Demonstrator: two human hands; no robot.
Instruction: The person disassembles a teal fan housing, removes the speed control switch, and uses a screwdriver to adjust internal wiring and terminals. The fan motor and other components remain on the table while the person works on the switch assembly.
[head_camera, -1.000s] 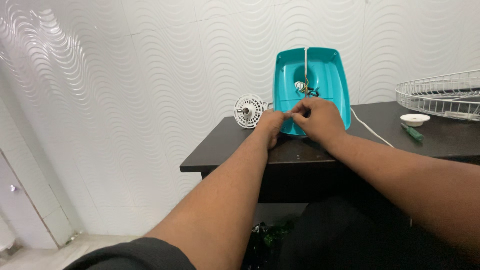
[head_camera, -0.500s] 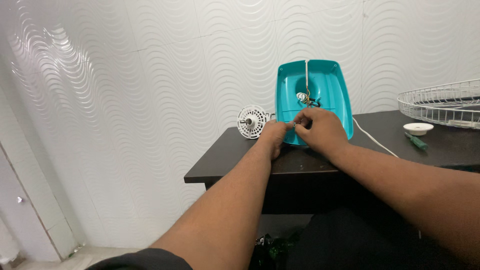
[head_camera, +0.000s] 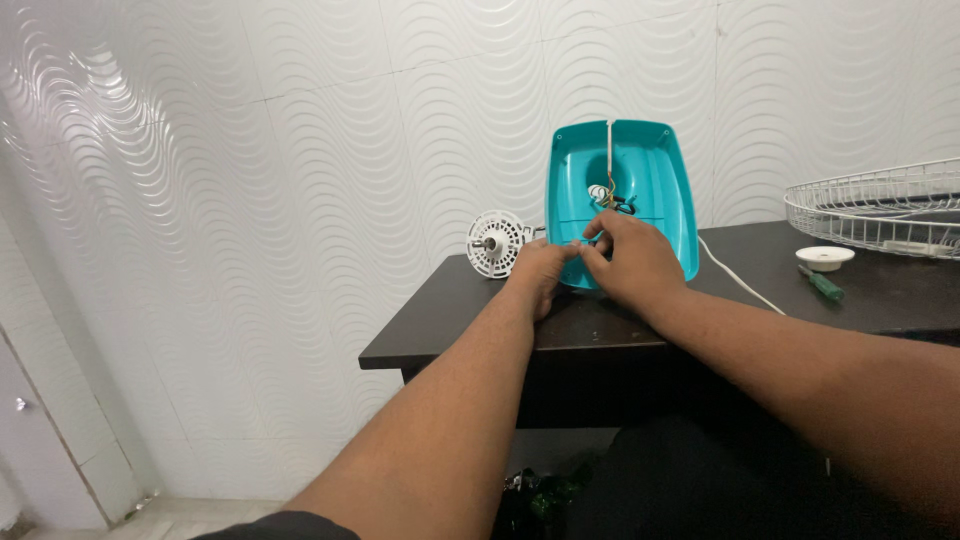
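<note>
White wavy-patterned wall tiles all around, and a dark table pushed up against them. Standing on its end near the back of that table was a teal plastic fan base, open side facing out, with a white cord running down its middle and a little knot of wires inside. Both hands were at the lower edge of that shell. The left hand was curled in with its fingertips pinching something small at the rim, though I couldn't tell what exactly. The right hand was right up against it, fingers bent and pressed to the teal plastic, one finger reaching up toward the wires.

Just left of the hands sat a white round motor piece with a shaft sticking out. A white cable trailed off the shell to the right. Further right were a green-handled screwdriver, a small white cap, and a wire fan grille at the table's far end.
</note>
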